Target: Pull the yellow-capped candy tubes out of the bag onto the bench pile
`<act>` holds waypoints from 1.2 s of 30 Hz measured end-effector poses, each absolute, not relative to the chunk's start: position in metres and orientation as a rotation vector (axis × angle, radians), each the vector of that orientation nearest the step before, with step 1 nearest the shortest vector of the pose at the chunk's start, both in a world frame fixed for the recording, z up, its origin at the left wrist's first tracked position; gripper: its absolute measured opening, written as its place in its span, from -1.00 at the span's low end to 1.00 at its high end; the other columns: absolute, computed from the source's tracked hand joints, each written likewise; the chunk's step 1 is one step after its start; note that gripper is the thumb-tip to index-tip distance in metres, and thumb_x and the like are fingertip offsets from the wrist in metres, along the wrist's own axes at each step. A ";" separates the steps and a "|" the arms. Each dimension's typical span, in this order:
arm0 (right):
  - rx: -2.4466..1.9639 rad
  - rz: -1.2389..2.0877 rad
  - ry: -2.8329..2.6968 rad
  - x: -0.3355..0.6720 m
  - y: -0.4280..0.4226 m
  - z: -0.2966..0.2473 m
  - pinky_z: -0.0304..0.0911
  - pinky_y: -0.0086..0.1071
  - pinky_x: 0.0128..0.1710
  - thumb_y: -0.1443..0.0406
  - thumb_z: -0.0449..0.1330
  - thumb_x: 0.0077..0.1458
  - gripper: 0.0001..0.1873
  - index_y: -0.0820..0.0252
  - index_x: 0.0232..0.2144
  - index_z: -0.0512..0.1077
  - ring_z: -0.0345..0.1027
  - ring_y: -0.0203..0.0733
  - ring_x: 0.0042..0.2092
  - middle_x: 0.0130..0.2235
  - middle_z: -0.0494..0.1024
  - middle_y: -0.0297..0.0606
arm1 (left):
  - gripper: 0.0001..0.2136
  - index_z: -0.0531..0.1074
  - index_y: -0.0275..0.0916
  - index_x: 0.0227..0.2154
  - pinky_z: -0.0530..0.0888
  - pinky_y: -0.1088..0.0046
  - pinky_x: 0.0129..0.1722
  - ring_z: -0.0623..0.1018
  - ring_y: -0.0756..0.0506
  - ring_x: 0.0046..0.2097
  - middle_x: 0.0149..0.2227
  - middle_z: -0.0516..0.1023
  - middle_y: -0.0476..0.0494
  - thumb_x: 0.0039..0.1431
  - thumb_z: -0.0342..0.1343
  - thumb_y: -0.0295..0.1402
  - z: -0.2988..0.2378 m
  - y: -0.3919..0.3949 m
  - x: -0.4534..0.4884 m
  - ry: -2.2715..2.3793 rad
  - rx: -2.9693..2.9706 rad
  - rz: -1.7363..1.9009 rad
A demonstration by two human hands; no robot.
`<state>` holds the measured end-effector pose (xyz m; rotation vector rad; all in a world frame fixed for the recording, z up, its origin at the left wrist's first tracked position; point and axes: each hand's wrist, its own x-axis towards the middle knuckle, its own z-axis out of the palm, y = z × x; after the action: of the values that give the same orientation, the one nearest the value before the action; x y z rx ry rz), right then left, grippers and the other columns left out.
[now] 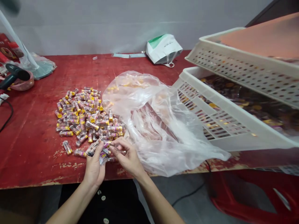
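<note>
At the far left of the worn red table (35, 140), whose paint was chipped along the near edge, lay a black handled tool (13, 75) against a pinkish translucent ring (24, 85), and a thin black cable (8, 115) curved off the side. Further in sat a loose pile (85, 116) of small cylinders – short, glossy, printed in purple and capped in yellow – spread flat on the wood.

Just in front of the pile, at the table's near edge, the left hand (94, 168) was curled, with thumb and fingers closed around a small bundle of tubes (93, 148) of the same kind. The right hand (128, 158) met it from the other side, its thumb and fingertips pinched on a small clear piece (119, 147); what that piece was could not be made out.

Touching the right hand lay a large clear plastic bag (163, 127), thin, crumpled and billowed. Behind it, near the wall, slumped a white and green paper bag (163, 48). On the right a white perforated plastic crate (224, 124) – rigid, slotted – held dark and yellow pieces, with a second crate (233, 63) tilted above it. A red plastic stool (247, 199) stood on the floor below.
</note>
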<state>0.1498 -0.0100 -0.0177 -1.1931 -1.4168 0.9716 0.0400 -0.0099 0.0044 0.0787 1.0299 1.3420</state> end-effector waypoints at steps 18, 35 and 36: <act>-1.129 0.490 -1.767 0.189 -0.042 -0.003 0.38 -0.26 -0.03 0.50 0.18 0.18 -0.61 0.09 0.03 0.35 0.41 -0.12 -0.02 -0.10 0.46 -0.15 | -0.89 0.51 -0.30 -0.31 0.48 0.59 -0.50 0.54 0.03 -0.41 -0.35 0.58 -0.09 0.13 0.25 -0.38 0.019 -0.010 0.041 0.964 -0.160 1.180; -1.078 0.559 -1.788 0.194 -0.056 0.014 0.38 -0.25 0.12 0.56 0.09 0.21 -0.36 0.00 0.26 0.26 0.40 -0.13 0.13 0.08 0.50 -0.13 | -0.64 0.52 -0.22 -0.15 0.57 0.42 -0.22 0.62 -0.11 -0.14 -0.16 0.64 -0.13 -0.06 0.40 -0.41 0.013 -0.020 0.037 1.070 0.155 1.242; -1.083 0.515 -1.788 0.192 -0.058 0.013 0.38 -0.24 0.12 0.58 0.09 0.20 -0.36 0.00 0.25 0.28 0.40 -0.13 0.14 0.09 0.50 -0.13 | -0.66 0.53 -0.22 -0.16 0.57 0.43 -0.23 0.62 -0.10 -0.15 -0.15 0.64 -0.14 -0.05 0.40 -0.40 0.014 -0.019 0.038 1.069 0.139 1.242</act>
<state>0.1921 -0.0576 0.0128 -1.0832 -1.7882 0.5147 0.0377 -0.0191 0.0143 0.1387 1.0690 1.2425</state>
